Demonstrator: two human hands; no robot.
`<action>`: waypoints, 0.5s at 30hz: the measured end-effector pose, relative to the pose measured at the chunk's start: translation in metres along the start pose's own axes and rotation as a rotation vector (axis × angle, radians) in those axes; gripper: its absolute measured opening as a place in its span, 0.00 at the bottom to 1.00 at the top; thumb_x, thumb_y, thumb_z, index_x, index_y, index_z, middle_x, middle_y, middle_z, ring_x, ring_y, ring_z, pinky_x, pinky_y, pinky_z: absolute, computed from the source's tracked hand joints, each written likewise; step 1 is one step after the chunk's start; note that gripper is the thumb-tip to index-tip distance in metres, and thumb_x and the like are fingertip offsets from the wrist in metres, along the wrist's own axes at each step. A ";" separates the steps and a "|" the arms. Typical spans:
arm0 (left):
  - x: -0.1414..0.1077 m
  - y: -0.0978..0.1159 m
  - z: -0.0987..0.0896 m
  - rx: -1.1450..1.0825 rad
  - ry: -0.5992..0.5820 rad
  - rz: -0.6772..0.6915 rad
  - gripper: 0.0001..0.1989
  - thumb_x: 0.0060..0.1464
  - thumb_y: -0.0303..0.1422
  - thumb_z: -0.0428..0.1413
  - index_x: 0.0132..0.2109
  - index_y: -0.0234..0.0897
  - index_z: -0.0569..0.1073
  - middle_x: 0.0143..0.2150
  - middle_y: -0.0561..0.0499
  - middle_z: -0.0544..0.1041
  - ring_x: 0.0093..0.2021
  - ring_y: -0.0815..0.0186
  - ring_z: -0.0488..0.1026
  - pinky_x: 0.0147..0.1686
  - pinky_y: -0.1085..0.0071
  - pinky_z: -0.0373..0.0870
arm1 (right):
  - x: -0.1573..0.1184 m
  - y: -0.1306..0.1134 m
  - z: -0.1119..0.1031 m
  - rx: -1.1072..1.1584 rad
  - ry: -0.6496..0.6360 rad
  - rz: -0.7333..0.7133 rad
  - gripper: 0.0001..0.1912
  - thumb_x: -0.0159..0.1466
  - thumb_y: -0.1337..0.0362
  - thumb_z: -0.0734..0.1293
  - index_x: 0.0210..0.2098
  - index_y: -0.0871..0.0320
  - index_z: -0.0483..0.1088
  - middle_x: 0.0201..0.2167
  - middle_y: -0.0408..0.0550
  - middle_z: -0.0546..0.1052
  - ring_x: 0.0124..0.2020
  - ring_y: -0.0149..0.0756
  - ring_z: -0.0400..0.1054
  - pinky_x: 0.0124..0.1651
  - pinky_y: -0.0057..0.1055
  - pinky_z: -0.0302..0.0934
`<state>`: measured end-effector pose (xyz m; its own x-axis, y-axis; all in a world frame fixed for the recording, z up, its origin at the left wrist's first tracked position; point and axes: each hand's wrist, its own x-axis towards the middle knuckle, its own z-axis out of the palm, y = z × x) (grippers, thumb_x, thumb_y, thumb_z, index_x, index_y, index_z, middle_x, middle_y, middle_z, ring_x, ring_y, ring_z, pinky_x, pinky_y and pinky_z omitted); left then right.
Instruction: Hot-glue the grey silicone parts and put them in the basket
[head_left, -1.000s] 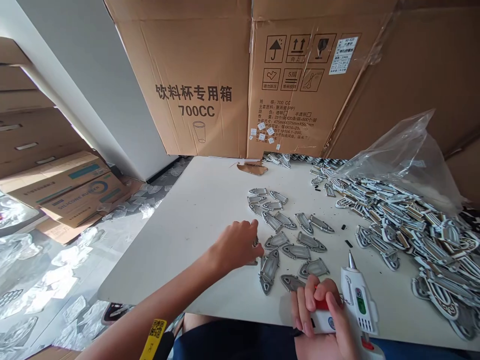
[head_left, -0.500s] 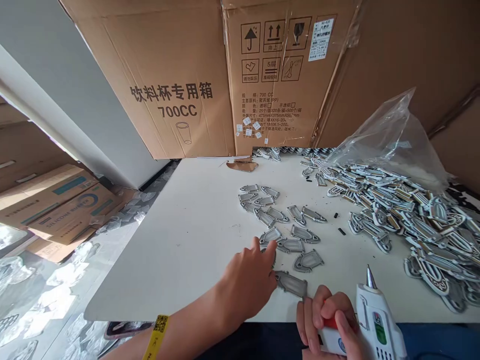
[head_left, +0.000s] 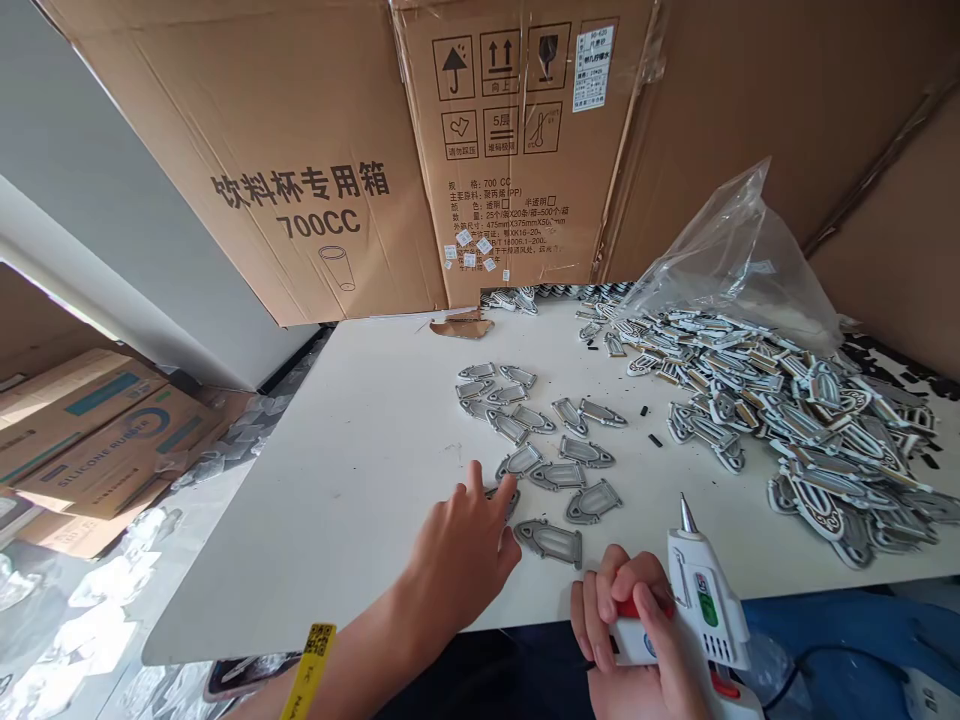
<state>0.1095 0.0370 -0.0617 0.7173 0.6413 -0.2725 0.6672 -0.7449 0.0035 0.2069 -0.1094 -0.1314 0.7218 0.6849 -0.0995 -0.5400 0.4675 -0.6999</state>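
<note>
My left hand reaches over the white table with its fingers apart, over a grey oval-ended piece that it partly hides. My right hand is wrapped round the handle of a white glue gun with a red trigger; its metal nozzle points up. Between the hands lies another grey piece. Several similar pieces are spread flat in loose rows beyond my left hand.
A large heap of grey and white pieces covers the table's right side, with a clear plastic bag behind it. Cardboard boxes stand along the back. A torn cardboard scrap lies near them. The white table's left edge is visible.
The view has shifted, so the boxes and heap appear further left. My left hand is still over the pieces, fingers apart. My right hand still holds the glue gun.
</note>
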 end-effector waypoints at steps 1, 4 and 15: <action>0.001 -0.003 0.000 0.003 0.002 0.005 0.18 0.75 0.33 0.52 0.66 0.37 0.74 0.54 0.36 0.78 0.42 0.47 0.86 0.33 0.60 0.80 | -0.001 -0.001 0.002 0.001 0.007 0.004 0.17 0.77 0.55 0.71 0.32 0.54 0.72 0.28 0.37 0.66 0.16 0.23 0.53 0.22 0.27 0.53; 0.003 -0.013 -0.007 -0.014 -0.006 0.051 0.12 0.77 0.32 0.52 0.61 0.36 0.73 0.51 0.41 0.80 0.42 0.51 0.86 0.35 0.60 0.80 | -0.002 -0.001 0.003 0.002 -0.005 0.005 0.17 0.77 0.54 0.71 0.32 0.54 0.72 0.29 0.37 0.67 0.16 0.22 0.53 0.23 0.28 0.52; 0.027 0.002 -0.012 0.117 0.094 0.732 0.07 0.73 0.30 0.58 0.55 0.38 0.76 0.52 0.44 0.83 0.46 0.53 0.82 0.33 0.57 0.72 | 0.000 0.003 0.003 0.015 0.023 -0.006 0.18 0.76 0.53 0.72 0.32 0.54 0.72 0.28 0.37 0.68 0.16 0.21 0.56 0.23 0.27 0.54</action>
<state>0.1327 0.0555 -0.0575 0.9876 -0.0174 -0.1561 -0.0100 -0.9988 0.0481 0.2039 -0.1062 -0.1312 0.7346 0.6693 -0.1116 -0.5420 0.4799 -0.6899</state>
